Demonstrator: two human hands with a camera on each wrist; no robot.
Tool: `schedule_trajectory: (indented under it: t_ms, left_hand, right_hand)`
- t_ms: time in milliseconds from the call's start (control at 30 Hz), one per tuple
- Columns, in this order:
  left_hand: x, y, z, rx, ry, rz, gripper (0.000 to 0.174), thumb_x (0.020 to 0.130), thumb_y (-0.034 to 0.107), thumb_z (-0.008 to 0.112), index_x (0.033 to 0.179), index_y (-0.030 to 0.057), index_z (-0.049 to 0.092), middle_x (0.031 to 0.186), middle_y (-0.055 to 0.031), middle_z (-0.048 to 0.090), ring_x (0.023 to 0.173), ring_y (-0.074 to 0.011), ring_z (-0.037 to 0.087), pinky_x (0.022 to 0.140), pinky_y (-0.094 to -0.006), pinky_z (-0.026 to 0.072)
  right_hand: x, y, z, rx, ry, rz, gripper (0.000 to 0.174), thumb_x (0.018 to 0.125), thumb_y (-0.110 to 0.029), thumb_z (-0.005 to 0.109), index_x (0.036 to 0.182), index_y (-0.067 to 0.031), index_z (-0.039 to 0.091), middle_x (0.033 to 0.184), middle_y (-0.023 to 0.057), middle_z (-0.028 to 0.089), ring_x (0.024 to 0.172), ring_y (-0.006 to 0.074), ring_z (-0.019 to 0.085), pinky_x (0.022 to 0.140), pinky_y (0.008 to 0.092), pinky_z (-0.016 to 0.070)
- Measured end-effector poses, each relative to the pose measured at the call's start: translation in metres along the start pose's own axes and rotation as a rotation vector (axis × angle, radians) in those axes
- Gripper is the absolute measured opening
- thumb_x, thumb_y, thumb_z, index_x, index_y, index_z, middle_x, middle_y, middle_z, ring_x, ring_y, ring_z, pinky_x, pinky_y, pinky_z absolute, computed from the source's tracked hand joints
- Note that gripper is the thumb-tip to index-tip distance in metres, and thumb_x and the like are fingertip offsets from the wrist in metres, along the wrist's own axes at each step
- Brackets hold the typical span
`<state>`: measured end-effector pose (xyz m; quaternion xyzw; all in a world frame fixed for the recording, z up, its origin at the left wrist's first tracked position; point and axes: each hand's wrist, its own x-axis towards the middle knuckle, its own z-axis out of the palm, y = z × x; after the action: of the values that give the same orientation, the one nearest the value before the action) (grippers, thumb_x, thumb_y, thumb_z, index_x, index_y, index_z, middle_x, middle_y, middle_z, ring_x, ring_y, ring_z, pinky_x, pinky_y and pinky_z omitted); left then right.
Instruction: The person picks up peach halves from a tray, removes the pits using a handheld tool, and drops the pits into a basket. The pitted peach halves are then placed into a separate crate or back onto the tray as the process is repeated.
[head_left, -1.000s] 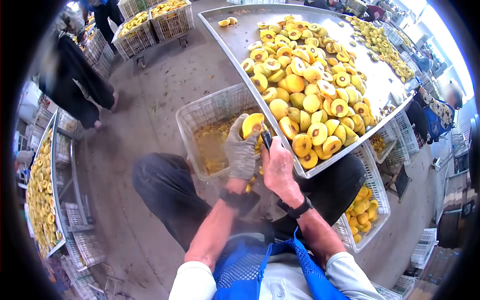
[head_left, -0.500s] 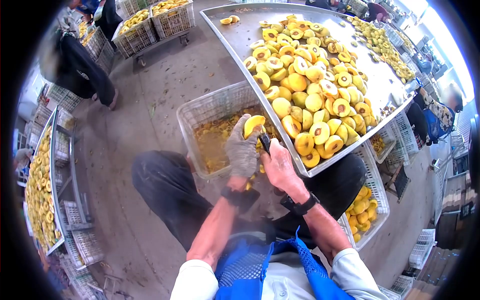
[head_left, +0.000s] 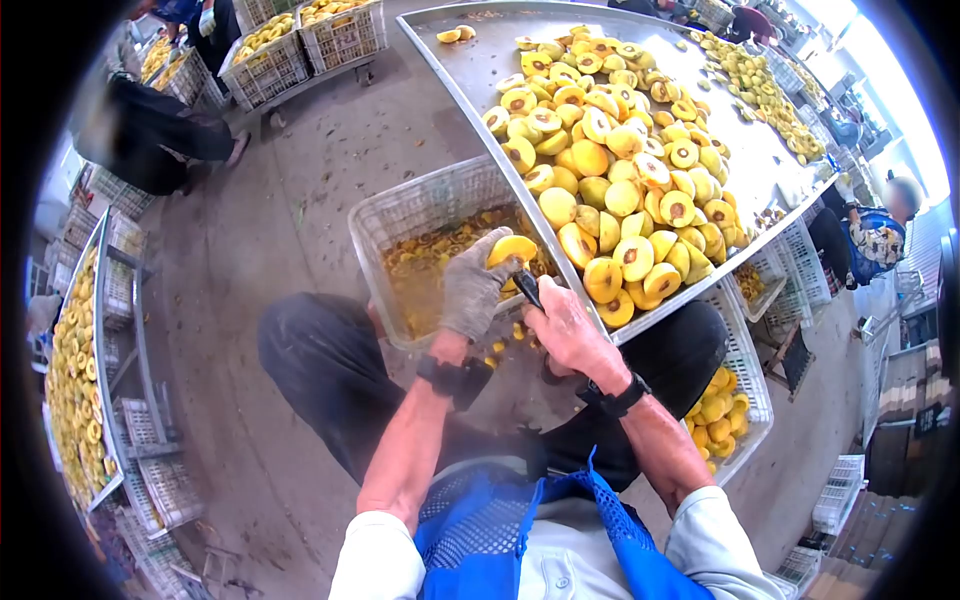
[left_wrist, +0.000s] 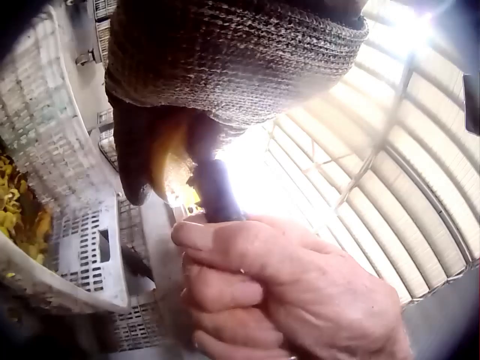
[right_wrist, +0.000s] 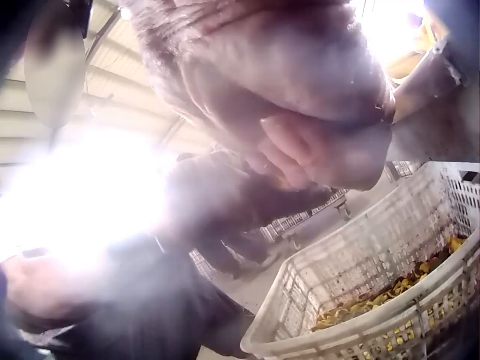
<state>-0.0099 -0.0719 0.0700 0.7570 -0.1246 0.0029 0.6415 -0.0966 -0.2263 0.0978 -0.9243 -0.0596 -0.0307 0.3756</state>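
Observation:
In the head view, my gloved left hand [head_left: 474, 288] holds a yellow peach half [head_left: 512, 250] above the crate, thumb and fingers about its edge. My bare right hand [head_left: 568, 325] grips a black-handled tool [head_left: 527, 288] whose working end meets the underside of the peach half. The left wrist view shows the black handle [left_wrist: 217, 191] rising from the right fist [left_wrist: 277, 285] toward the peach half [left_wrist: 172, 165]; glare hides the tip. Under the hands stands a plastic crate [head_left: 430, 203] with yellow and brown scraps in it.
A metal tray table [head_left: 475, 75] piled with peach halves [head_left: 625, 195] borders the right hand. Beside the right knee is a white crate [head_left: 752, 400] of yellow pieces. Another loaded table [head_left: 85, 370] stands left; loaded crates [head_left: 265, 75] and a walking person [head_left: 160, 135] are farther back.
The peach half has turned in the left hand, showing more of its rounded side. The right hand has swung slightly right and down with the tool. The person at the left has moved.

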Motion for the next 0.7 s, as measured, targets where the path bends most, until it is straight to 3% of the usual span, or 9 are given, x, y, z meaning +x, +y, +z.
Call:
schedule_trajectory:
  t_ms: [33,100,133,167,267,433,533,600,700]
  left_hand:
    - [0.0,-0.002,-0.001,-0.038,-0.048,-0.037,0.046,0.089,0.011,0.078,0.133,0.0018,0.065,0.116,-0.0118,0.074,0.102,-0.0151,0.068,0.092,-0.0302,0.0541]
    - [0.0,0.0,-0.003,-0.077,-0.088,-0.077,0.047,0.089,0.01,0.078,0.133,0.0014,0.065,0.116,-0.0087,0.074,0.101,-0.0115,0.065,0.093,-0.0288,0.0542]
    - [0.0,0.003,-0.004,-0.079,-0.113,-0.073,0.047,0.089,0.009,0.078,0.133,0.0018,0.065,0.116,-0.0085,0.074,0.101,-0.011,0.065,0.092,-0.0287,0.0541]
    - [0.0,0.006,-0.006,-0.08,-0.138,-0.068,0.047,0.089,0.009,0.078,0.134,0.0023,0.065,0.116,-0.0083,0.073,0.101,-0.0105,0.064,0.092,-0.0285,0.0541]
    - [0.001,0.005,-0.008,-0.019,-0.159,-0.097,0.047,0.09,0.008,0.077,0.135,0.0026,0.064,0.117,-0.0095,0.073,0.102,-0.0122,0.066,0.092,-0.0292,0.0537]
    - [-0.007,0.006,-0.026,0.026,-0.186,-0.006,0.049,0.09,0.01,0.076,0.137,0.0031,0.062,0.115,-0.0118,0.073,0.101,-0.0152,0.067,0.093,-0.0303,0.0529]
    - [-0.005,0.005,-0.033,0.002,-0.197,0.026,0.049,0.09,0.011,0.076,0.137,0.0033,0.062,0.114,-0.0119,0.074,0.101,-0.0157,0.067,0.093,-0.0305,0.0526]
    - [-0.007,0.002,-0.035,-0.033,-0.202,0.014,0.049,0.091,0.012,0.076,0.137,0.0032,0.062,0.114,-0.0114,0.074,0.101,-0.0154,0.067,0.093,-0.0304,0.0525]
    - [-0.003,-0.002,-0.036,-0.008,-0.205,0.025,0.046,0.092,0.012,0.075,0.136,0.0042,0.063,0.114,-0.0071,0.074,0.098,-0.0125,0.066,0.09,-0.0285,0.0533]
  right_hand:
    - [-0.001,0.001,-0.003,-0.002,0.001,0.006,0.018,0.092,-0.013,0.059,0.094,0.002,0.049,0.083,0.03,0.058,0.079,0.0503,0.055,0.07,0.0515,0.0432]
    - [0.004,-0.002,-0.011,0.328,-0.206,0.299,0.021,0.093,-0.015,0.062,0.093,0.0016,0.049,0.083,0.0306,0.057,0.078,0.0515,0.053,0.07,0.0505,0.0441]
    - [0.007,-0.012,-0.02,0.326,-0.258,0.368,0.022,0.092,-0.017,0.063,0.093,0.0023,0.052,0.082,0.0252,0.058,0.074,0.0421,0.057,0.067,0.046,0.0455]
    - [0.005,-0.005,-0.015,0.326,-0.259,0.368,0.022,0.092,-0.017,0.063,0.093,0.0023,0.052,0.082,0.0252,0.058,0.074,0.0421,0.057,0.067,0.046,0.0455]
    - [0.002,0.023,0.008,-0.046,0.023,-0.081,0.017,0.093,-0.016,0.061,0.093,0.0008,0.057,0.071,0.0069,0.056,0.063,0.0162,0.054,0.057,0.0352,0.0424]
    - [0.003,-0.008,0.002,0.421,-0.199,0.292,0.017,0.094,-0.014,0.06,0.094,0.0003,0.052,0.068,0.0067,0.055,0.063,0.0189,0.056,0.058,0.0378,0.0427]
    - [0.008,-0.005,0.009,0.699,-0.364,0.54,0.024,0.093,-0.017,0.061,0.094,0.0035,0.048,0.075,0.0157,0.056,0.072,0.0297,0.057,0.067,0.0445,0.0442]
    - [0.004,0.02,0.032,0.035,0.037,-0.154,0.012,0.096,-0.012,0.061,0.095,-0.0039,0.052,0.068,0.0009,0.053,0.054,0.012,0.051,0.048,0.0318,0.0385]
    - [0.01,0.031,0.039,0.134,0.024,-0.168,0.009,0.098,-0.012,0.061,0.097,-0.0081,0.053,0.067,-0.0042,0.049,0.047,0.0058,0.043,0.041,0.0255,0.0318]
